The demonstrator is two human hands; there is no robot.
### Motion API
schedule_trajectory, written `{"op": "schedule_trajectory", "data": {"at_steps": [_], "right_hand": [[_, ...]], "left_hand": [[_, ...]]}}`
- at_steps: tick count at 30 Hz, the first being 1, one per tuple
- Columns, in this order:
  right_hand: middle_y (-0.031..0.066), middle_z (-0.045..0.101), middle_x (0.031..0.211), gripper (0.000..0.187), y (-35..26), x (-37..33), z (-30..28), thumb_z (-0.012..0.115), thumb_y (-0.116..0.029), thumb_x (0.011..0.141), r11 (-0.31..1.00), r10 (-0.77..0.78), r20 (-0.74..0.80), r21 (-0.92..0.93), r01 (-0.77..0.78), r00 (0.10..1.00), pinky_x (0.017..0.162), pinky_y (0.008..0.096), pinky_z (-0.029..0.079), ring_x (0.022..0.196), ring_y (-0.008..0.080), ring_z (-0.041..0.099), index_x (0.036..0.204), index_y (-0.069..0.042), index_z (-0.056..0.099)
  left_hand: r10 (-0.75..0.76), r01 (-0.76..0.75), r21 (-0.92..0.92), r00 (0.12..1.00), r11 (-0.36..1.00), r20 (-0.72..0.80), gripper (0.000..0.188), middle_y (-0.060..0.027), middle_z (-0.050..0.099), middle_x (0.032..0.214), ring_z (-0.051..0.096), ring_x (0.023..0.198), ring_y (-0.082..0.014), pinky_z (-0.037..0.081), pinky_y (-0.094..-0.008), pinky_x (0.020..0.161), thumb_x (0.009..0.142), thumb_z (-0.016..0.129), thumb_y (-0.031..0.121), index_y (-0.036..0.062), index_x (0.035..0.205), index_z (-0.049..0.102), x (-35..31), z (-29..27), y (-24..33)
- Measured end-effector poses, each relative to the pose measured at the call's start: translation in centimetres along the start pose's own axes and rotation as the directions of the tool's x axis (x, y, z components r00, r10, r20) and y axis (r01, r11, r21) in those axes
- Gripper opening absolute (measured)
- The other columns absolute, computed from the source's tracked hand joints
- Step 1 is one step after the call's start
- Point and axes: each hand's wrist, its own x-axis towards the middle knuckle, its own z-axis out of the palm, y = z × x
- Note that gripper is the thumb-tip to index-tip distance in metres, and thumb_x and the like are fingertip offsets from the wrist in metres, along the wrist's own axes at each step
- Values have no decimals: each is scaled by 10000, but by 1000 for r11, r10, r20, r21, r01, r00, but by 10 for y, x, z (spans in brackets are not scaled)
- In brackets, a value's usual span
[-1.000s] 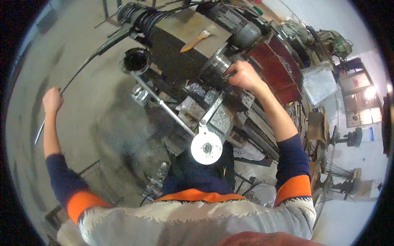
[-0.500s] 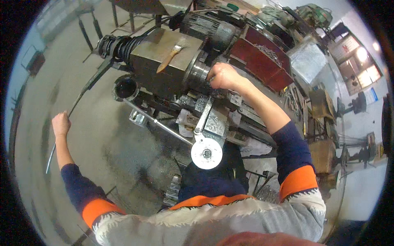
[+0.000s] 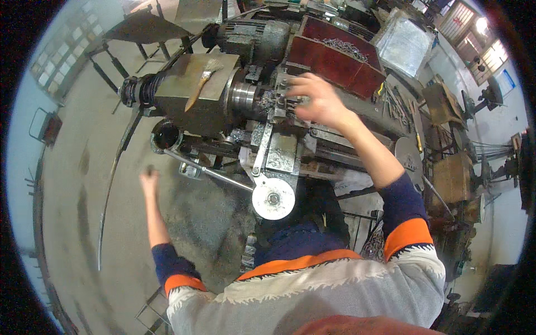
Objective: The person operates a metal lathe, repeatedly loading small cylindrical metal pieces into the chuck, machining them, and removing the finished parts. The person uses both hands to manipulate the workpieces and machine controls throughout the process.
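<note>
My right hand (image 3: 319, 101) is over the tool post (image 3: 279, 100) of a small lathe, fingers spread and slightly blurred. It is just right of the shiny round chuck (image 3: 244, 99); no grip shows. My left hand (image 3: 149, 181) is closed in the air over the floor, left of the machine. A small dark spot shows at its top, too blurred to name. The long lever rod (image 3: 114, 167) slants down farther left, apart from that hand. A wooden-handled paintbrush (image 3: 200, 88) lies on the headstock (image 3: 173, 89). The white handwheel (image 3: 273, 199) faces me in front.
Behind the chuck stands a dark red bin (image 3: 329, 67) with small metal pieces. Left of it is a motor (image 3: 254, 38). Several hand tools (image 3: 401, 106) lie at the right. A silver rod (image 3: 218, 176) runs from a round dark cup (image 3: 166, 135) toward the handwheel.
My left hand has let go of the lever rod and moved right, toward the machine. My right hand has left the chuck for the tool post, its fingers spreading. The view has shifted.
</note>
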Motion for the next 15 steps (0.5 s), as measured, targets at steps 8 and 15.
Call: {"op": "schedule_trajectory", "data": {"at_steps": [8, 15], "right_hand": [[168, 534, 1200, 345, 65, -231, -62, 607, -78, 568, 766, 622, -175, -64, -640, 763, 944, 386, 402, 1105, 358, 495, 907, -47, 663], [187, 632, 944, 434, 93, -360, -102, 596, -115, 574, 361, 909, -186, -95, -928, 373, 795, 349, 466, 893, 308, 604, 1001, -58, 649]], "left_hand": [[-12, -453, 715, 841, 532, 541, 181, -140, 641, 913, 623, 835, -312, 497, -412, 726, 702, 612, 177, 54, 834, 632, 7, 82, 37], [-25, -266, 664, 918, 699, 395, 307, -144, 633, 949, 599, 884, -328, 479, -433, 735, 769, 595, 274, 103, 1024, 605, -13, 61, 65]]}}
